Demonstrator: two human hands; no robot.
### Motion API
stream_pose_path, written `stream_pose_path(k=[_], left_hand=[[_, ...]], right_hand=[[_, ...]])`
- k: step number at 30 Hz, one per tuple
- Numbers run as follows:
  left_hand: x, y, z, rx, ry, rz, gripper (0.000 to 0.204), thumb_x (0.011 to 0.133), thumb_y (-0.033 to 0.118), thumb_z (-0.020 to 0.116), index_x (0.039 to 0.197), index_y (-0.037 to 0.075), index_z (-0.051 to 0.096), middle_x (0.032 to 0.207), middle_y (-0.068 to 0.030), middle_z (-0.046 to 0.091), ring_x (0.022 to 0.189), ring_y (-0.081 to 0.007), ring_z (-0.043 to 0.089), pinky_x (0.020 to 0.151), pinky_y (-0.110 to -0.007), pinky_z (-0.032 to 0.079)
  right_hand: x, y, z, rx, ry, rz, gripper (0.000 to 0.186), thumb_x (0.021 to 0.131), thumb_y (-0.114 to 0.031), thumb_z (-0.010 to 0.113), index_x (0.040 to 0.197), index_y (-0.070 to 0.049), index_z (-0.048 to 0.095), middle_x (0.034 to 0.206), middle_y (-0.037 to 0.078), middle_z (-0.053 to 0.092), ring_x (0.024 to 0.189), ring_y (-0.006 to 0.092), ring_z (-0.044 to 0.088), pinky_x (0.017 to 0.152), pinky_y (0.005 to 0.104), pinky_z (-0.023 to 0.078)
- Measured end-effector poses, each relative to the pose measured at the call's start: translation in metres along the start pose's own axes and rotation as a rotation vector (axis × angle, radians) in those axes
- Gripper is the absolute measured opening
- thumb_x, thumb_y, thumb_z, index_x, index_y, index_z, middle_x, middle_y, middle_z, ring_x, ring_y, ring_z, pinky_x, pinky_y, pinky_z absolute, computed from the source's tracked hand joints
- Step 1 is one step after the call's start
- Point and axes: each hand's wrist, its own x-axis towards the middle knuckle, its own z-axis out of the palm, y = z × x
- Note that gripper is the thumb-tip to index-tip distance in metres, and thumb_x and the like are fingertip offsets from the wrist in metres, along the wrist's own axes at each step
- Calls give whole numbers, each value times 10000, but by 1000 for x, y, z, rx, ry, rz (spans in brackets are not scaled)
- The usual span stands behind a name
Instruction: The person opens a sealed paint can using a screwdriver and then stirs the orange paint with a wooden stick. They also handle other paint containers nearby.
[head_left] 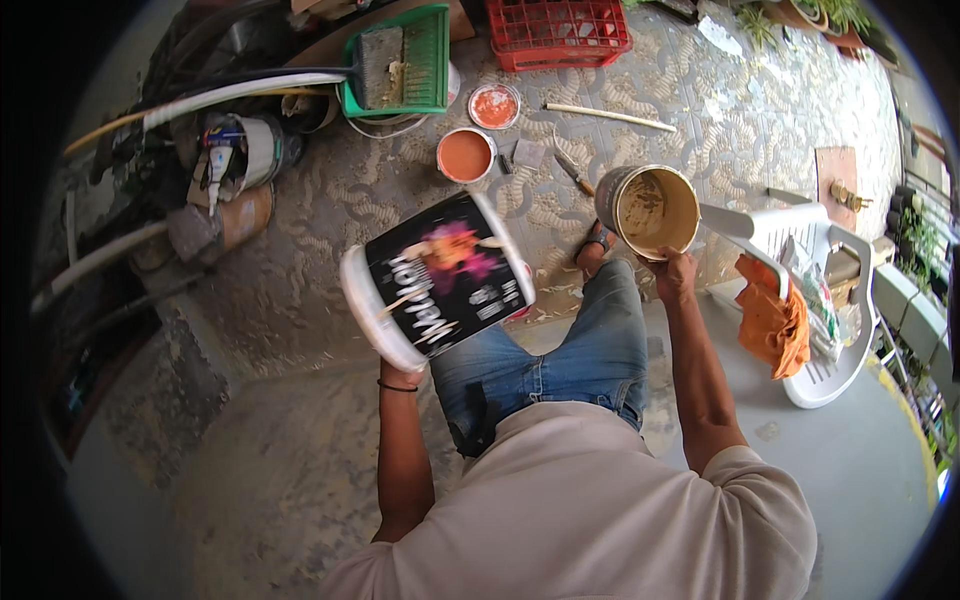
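A white paint bucket (435, 285) with a black label and a bright flower picture is held up tilted on its side. My left hand (401, 376) is closed on its lower end, the fingers mostly hidden behind it. On the right, my right hand (672, 268) grips the rim of an open round can (608, 205), its mouth turned toward me. Beige residue coats the can's inner wall. Between and beyond the two containers, an open tin of orange paint (465, 156) and a knife with a wooden handle (573, 172) rest on the patterned floor.
A paint-smeared lid (494, 106), a thin stick (610, 117) and a red crate (558, 38) lie farther off. At the upper left, a green paint tray (425, 65) holds a broad brush. A white plastic chair (838, 355) with an orange cloth (772, 320) stands at right.
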Motion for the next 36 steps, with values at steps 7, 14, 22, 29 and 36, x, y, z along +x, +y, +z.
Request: stream_pose_path(k=[7, 14, 22, 29, 36], left_hand=[[176, -35, 8, 1370, -156, -102, 662, 862, -85, 538, 1510, -9, 427, 1360, -205, 625, 1272, -314, 612, 1093, -377, 472], [324, -162, -55, 1759, -335, 128, 653, 841, -27, 576, 1477, -9, 425, 1348, -347, 591, 1297, -518, 548, 1120, -496, 447], [464, -242, -91, 1804, -594, 21, 701, 894, 34, 563, 1566, -32, 373, 1409, -328, 562, 1339, -480, 536, 1141, -477, 430], [513, -291, -100, 1829, -883, 169, 716, 859, 17, 552, 1541, -79, 354, 1310, -349, 536, 1226, -530, 545, 1074, -530, 457], [533, -303, -89, 1880, -985, 236, 684, 872, 41, 553, 1526, -80, 394, 1330, -325, 560, 1241, -498, 570, 1078, -496, 471]], right_hand=[[17, 112, -3, 79, 128, 1, 460, 862, 38, 578, 1317, 103, 545, 1256, 234, 660, 1062, 407, 721, 869, 568, 649], [185, 166, -9, 99, 42, -101, 478, 879, -14, 600, 1345, 76, 543, 1261, 237, 667, 1047, 390, 732, 874, 543, 645], [353, 183, -32, -53, 20, -53, 399, 884, 45, 568, 1253, 193, 537, 1227, 308, 671, 1028, 429, 744, 893, 553, 663], [412, 199, -57, -94, 79, -96, 332, 931, 66, 567, 1221, 221, 522, 1194, 308, 670, 1000, 421, 750, 858, 534, 684], [408, 211, -60, -99, 86, -117, 380, 986, -43, 606, 1306, 145, 522, 1146, 296, 696, 946, 410, 763, 790, 530, 689]])
